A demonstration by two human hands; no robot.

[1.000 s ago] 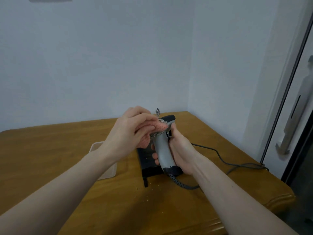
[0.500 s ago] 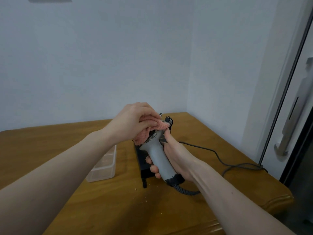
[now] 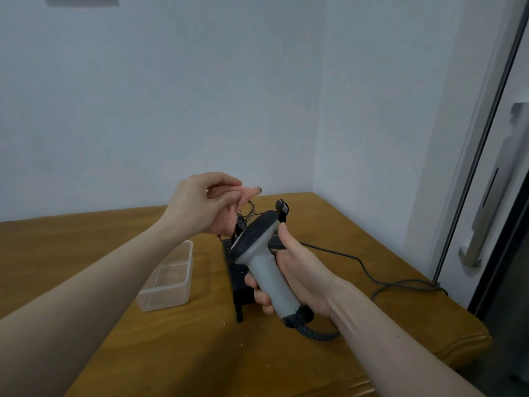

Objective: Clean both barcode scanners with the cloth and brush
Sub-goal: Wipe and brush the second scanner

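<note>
1. Above the tabletop's [image 3: 86, 253] middle, twd the far right corner, two bare hands work on a barcode scanner [image 3: 262, 262].
2. Right hand [image 3: 297, 276] grips the scanner's grey handle, fingers [image 3: 259, 296] curled round it, thumb up along the side; scanner is held off the surface, dark head tilted up and to the left.
3. Left hand [image 3: 200, 204] pinches a pink cloth [image 3: 229, 219], fingers clenched on it; cloth sits just left of the scanner head, w/ a dark patterned strip hanging from it. Can't tell if cloth touches the head.
4. Coiled dark cable [image 3: 315, 335] leaves the handle's base and drops to the surface near the right forearm.
5. Black stand-like object [image 3: 237, 285] lies on the tabletop under the hands, partly hidden.
6. Clear plastic container [image 3: 169, 279] sits left of it, close by, apart.
7. Thin dark cord [image 3: 386, 285] trails across to the right edge.
8. Small crumbs [image 3: 240, 343] dot the wood near the front.
</note>
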